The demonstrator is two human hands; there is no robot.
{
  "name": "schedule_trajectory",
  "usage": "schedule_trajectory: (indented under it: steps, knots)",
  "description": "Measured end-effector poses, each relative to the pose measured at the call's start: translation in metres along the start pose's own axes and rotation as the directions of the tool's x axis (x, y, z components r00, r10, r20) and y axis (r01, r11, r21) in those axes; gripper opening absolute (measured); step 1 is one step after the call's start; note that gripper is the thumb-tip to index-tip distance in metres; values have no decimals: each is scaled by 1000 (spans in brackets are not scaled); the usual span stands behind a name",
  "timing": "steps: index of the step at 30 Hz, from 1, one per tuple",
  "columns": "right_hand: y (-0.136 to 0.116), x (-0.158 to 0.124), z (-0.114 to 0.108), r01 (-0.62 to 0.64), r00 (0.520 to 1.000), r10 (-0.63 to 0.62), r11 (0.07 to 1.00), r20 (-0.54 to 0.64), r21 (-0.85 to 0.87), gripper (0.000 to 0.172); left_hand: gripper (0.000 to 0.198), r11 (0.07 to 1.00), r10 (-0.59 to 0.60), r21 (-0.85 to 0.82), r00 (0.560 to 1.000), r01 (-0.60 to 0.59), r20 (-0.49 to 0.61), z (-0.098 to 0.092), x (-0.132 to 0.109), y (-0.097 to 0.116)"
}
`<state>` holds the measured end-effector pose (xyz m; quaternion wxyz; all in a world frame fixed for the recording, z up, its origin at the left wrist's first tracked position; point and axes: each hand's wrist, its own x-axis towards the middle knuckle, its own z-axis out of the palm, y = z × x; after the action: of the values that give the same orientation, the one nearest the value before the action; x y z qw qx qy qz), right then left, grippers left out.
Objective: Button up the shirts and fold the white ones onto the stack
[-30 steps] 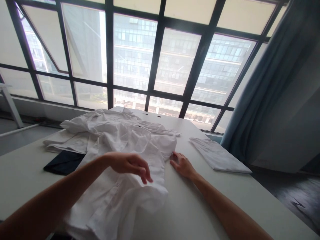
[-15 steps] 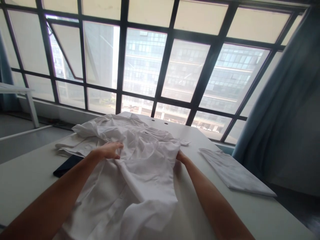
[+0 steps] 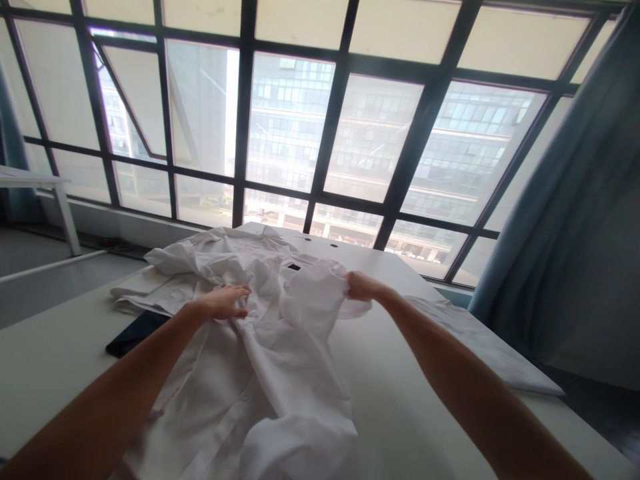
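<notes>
A rumpled white button-up shirt (image 3: 295, 360) lies loosely spread on the white table, its front placket running toward me. A small black label shows near its neck. My left hand (image 3: 227, 302) is closed on a fold at the middle of the shirt, thumb and fingers to either side of the cloth. Farther out on the right, my right hand (image 3: 361, 285) pinches the upper edge of the shirt and holds it slightly raised; its fingertips are partly hidden by the fabric.
More crumpled white cloth (image 3: 220, 250) lies behind the shirt. A dark navy folded item (image 3: 135, 332) rests left of my left forearm. On the right, a folded white garment (image 3: 485, 350) lies along the table (image 3: 395, 413). Windows stand beyond, with a blue curtain (image 3: 555, 220) at right.
My right hand has risen and shifted slightly away from me, lifting the shirt's right edge and uncovering the black label. My left hand has hardly moved.
</notes>
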<state>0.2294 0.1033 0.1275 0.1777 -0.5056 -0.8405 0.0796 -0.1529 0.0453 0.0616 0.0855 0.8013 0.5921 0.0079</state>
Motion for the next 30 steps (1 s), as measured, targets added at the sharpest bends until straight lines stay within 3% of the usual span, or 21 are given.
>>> schedule_trajectory:
  steps: [1,2,4,6,8,9,10,11,12,14,16,18,20,23,27,30]
  knots:
    - [13,-3,-26,-110,993,96,969,-70,-223,12,66,1000,0,2,1000,0,-1,-3,-1,3]
    - [28,-7,-52,-184,977,140,936,-163,-299,14,64,1000,1,2,1000,-1,-5,-6,-3,7]
    - [60,-20,-98,-283,934,174,894,-312,-348,26,63,1000,20,-12,1000,-20,-15,-12,-8,20]
    - [97,-37,-127,-386,866,207,855,-456,-346,35,65,996,71,-50,997,-71,0,-18,-16,36]
    - [129,-54,-131,-614,680,331,745,-654,-261,43,67,983,154,-104,987,-149,38,-21,-22,50]
    - [140,-60,-124,-749,570,452,629,-686,-208,52,67,975,191,-129,980,-183,59,-21,-25,56]
    - [145,-65,-112,-827,519,569,522,-637,-208,59,66,969,214,-145,974,-201,77,-21,-27,60]
    - [145,-69,-96,-860,502,664,449,-554,-241,59,66,968,218,-147,972,-204,89,-21,-28,62]
    - [138,-71,-77,-825,566,695,471,-444,-313,54,66,972,207,-134,974,-193,96,-21,-28,64]
    - [110,-75,-33,-602,797,548,684,-254,-413,47,64,984,166,-84,981,-157,103,-19,-26,64]
    - [71,-79,12,-439,898,410,806,-160,-397,46,61,990,141,-34,984,-138,111,-16,-23,63]
    - [34,-86,52,-185,983,176,947,-59,-262,52,60,991,134,-13,984,-134,119,-13,-20,61]
    - [11,-92,84,-73,997,78,982,19,-172,61,61,992,126,-5,985,-126,120,-9,-18,59]
    - [6,-99,107,-98,989,114,982,96,-158,66,68,993,113,26,989,-116,91,-6,-17,55]
    - [35,-100,101,-153,973,183,967,141,-203,70,87,996,84,15,993,-86,83,-3,-17,48]
    - [62,-103,86,-210,952,254,947,168,-244,73,88,995,95,-25,992,-93,84,3,-14,47]
